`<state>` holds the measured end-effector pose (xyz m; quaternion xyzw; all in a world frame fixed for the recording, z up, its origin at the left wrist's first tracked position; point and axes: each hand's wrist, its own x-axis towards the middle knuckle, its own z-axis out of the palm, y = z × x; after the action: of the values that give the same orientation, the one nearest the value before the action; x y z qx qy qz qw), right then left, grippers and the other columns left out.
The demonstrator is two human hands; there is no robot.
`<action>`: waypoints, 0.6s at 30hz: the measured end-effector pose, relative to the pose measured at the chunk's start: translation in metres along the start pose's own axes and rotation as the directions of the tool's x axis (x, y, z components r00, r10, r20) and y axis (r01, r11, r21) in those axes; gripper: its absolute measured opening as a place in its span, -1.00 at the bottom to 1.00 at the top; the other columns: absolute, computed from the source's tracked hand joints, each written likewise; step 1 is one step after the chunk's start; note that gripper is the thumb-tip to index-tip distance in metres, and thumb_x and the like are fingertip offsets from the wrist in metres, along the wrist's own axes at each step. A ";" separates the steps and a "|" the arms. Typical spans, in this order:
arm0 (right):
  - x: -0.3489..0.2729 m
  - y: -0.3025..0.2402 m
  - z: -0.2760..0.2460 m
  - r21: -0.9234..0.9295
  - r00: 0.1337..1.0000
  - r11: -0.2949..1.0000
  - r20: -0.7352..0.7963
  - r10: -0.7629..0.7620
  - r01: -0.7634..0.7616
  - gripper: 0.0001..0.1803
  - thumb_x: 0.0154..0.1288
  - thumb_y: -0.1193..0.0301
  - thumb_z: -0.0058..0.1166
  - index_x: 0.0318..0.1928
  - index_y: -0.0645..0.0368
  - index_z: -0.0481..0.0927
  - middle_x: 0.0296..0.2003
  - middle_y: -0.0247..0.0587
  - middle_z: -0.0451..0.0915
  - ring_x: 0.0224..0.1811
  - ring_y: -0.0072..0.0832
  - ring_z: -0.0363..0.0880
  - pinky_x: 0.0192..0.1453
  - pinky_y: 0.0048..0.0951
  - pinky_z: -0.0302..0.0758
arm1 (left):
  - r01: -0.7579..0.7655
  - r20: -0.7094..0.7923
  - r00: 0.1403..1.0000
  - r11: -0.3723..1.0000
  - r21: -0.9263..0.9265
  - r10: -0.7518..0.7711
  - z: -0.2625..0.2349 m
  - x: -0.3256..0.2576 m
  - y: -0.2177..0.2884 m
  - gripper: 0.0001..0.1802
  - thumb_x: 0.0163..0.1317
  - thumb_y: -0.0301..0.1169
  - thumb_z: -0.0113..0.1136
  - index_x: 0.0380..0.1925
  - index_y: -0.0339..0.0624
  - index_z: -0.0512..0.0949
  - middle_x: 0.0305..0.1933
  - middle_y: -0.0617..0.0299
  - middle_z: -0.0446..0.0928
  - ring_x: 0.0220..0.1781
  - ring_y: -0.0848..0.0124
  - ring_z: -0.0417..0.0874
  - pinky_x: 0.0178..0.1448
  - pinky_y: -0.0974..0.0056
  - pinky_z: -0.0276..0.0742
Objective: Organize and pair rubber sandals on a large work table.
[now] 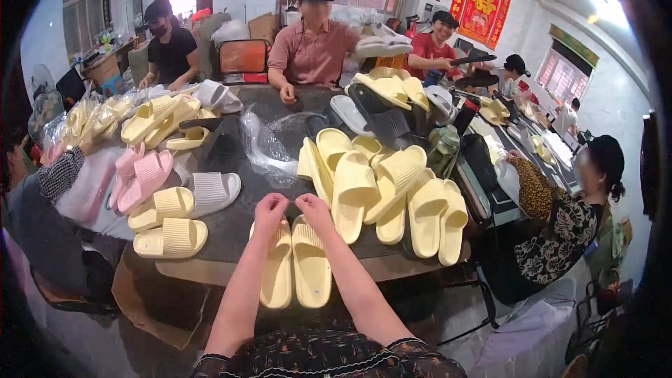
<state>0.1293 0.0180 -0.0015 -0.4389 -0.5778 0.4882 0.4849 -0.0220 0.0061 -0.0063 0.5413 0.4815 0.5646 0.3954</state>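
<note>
Close together over the table's near edge, my two hands are both pinched. My left hand (271,213) is above the toe end of a pale yellow slipper (276,276). Beside it, my right hand (316,213) is over the matching yellow slipper (311,273). Something thin may run between my fingertips, too small to make out. The pair lies side by side, heels toward me and jutting past the edge, partly hidden by my hands and forearms. Just right of my right hand leans a ribbed yellow slipper (355,192), part of a heap.
Left of me lie two yellow slippers (171,238), a grey slipper (213,193) and pink slippers (145,180). Clear plastic wrap (269,143) rests on the dark table (224,227). A green bottle (444,148) stands at right. Several people sit around; one across holds up pale slippers (383,47).
</note>
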 end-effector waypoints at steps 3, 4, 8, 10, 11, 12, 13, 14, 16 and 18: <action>0.000 0.001 0.003 -0.023 0.996 0.998 -0.064 -0.057 0.055 -0.81 0.26 0.34 0.11 -0.30 0.23 0.59 -0.49 -0.50 0.50 -0.44 -0.75 0.39 -0.34 -0.65 0.35 | -0.043 -0.157 0.987 0.994 -0.105 0.026 -0.007 0.004 -0.007 -0.89 0.14 -0.43 0.22 -0.39 -0.24 0.58 -0.51 0.42 0.50 -0.46 0.65 0.44 -0.37 0.49 0.36; 0.000 0.002 0.003 -0.021 0.996 0.998 -0.071 -0.062 0.061 -0.81 0.26 0.34 0.11 -0.30 0.23 0.59 -0.49 -0.50 0.50 -0.44 -0.75 0.39 -0.34 -0.65 0.35 | -0.048 -0.150 0.988 0.993 -0.104 0.032 -0.006 0.003 -0.009 -0.89 0.14 -0.43 0.22 -0.39 -0.24 0.58 -0.51 0.42 0.50 -0.46 0.65 0.44 -0.37 0.49 0.36; 0.000 0.005 -0.002 0.062 0.997 0.996 0.045 0.064 -0.067 -0.83 0.27 0.35 0.12 -0.30 0.22 0.58 -0.47 -0.50 0.52 -0.41 -0.76 0.39 -0.33 -0.65 0.35 | 0.007 0.041 0.999 0.996 0.089 -0.011 0.003 0.001 -0.007 -0.90 0.14 -0.45 0.21 -0.39 -0.26 0.58 -0.52 0.41 0.50 -0.48 0.66 0.41 -0.38 0.48 0.35; 0.004 0.011 0.000 0.056 0.994 0.998 -0.102 -0.036 0.042 -0.84 0.27 0.36 0.11 -0.30 0.21 0.58 -0.47 -0.52 0.51 -0.42 -0.76 0.38 -0.33 -0.67 0.34 | -0.001 -0.147 0.989 1.000 -0.008 -0.001 0.002 0.005 -0.007 -0.91 0.14 -0.46 0.21 -0.39 -0.25 0.58 -0.51 0.40 0.51 -0.47 0.65 0.42 -0.37 0.49 0.36; 0.007 0.013 -0.004 0.035 0.997 0.999 -0.081 -0.017 0.020 -0.84 0.27 0.36 0.11 -0.29 0.21 0.58 -0.47 -0.52 0.50 -0.43 -0.76 0.37 -0.33 -0.67 0.34 | -0.031 -0.152 0.988 0.995 -0.095 0.016 0.000 0.005 -0.007 -0.90 0.14 -0.46 0.21 -0.38 -0.26 0.58 -0.51 0.39 0.52 -0.47 0.66 0.43 -0.37 0.49 0.37; 0.008 0.015 -0.003 0.038 0.996 0.999 -0.084 -0.015 0.018 -0.84 0.27 0.36 0.11 -0.29 0.21 0.58 -0.47 -0.52 0.50 -0.43 -0.76 0.37 -0.33 -0.67 0.34 | -0.029 -0.148 0.989 0.995 -0.094 0.014 -0.001 0.005 -0.008 -0.90 0.14 -0.46 0.21 -0.38 -0.26 0.58 -0.51 0.39 0.52 -0.47 0.66 0.43 -0.37 0.49 0.37; 0.009 0.017 -0.002 0.011 0.999 0.999 -0.023 -0.046 0.047 -0.84 0.27 0.36 0.11 -0.30 0.21 0.58 -0.47 -0.51 0.51 -0.42 -0.76 0.38 -0.33 -0.66 0.35 | -0.020 -0.115 0.993 0.997 -0.072 0.011 -0.001 0.006 -0.009 -0.90 0.14 -0.46 0.21 -0.38 -0.25 0.58 -0.51 0.38 0.52 -0.47 0.65 0.43 -0.37 0.49 0.37; 0.012 0.019 -0.001 -0.014 0.996 0.997 0.040 -0.076 0.077 -0.84 0.27 0.36 0.11 -0.30 0.21 0.58 -0.47 -0.50 0.51 -0.41 -0.75 0.39 -0.33 -0.65 0.35 | -0.012 -0.083 0.996 0.999 -0.051 0.008 -0.002 0.007 -0.010 -0.90 0.14 -0.45 0.21 -0.37 -0.25 0.58 -0.51 0.38 0.52 -0.47 0.65 0.44 -0.37 0.48 0.37; 0.003 0.006 0.002 0.008 0.995 1.000 0.100 -0.020 0.019 -0.85 0.26 0.37 0.10 -0.29 0.20 0.57 -0.45 -0.49 0.52 -0.39 -0.74 0.41 -0.32 -0.64 0.36 | 0.054 -0.028 0.998 0.998 -0.031 -0.055 0.002 -0.002 0.002 -0.91 0.14 -0.45 0.21 -0.39 -0.25 0.57 -0.50 0.37 0.52 -0.46 0.63 0.46 -0.36 0.48 0.38; 0.003 -0.004 0.003 0.023 0.995 0.996 -0.034 0.088 -0.088 -0.85 0.27 0.37 0.10 -0.29 0.19 0.57 -0.44 -0.48 0.52 -0.38 -0.74 0.41 -0.30 -0.64 0.37 | -0.011 -0.049 0.999 0.998 0.065 0.015 0.001 -0.002 0.008 -0.91 0.15 -0.45 0.20 -0.40 -0.25 0.56 -0.50 0.37 0.52 -0.46 0.62 0.48 -0.36 0.48 0.39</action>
<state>0.1253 0.0203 0.0023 -0.4672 -0.5441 0.5074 0.4777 -0.0198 0.0025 0.0013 0.5429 0.5055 0.5645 0.3621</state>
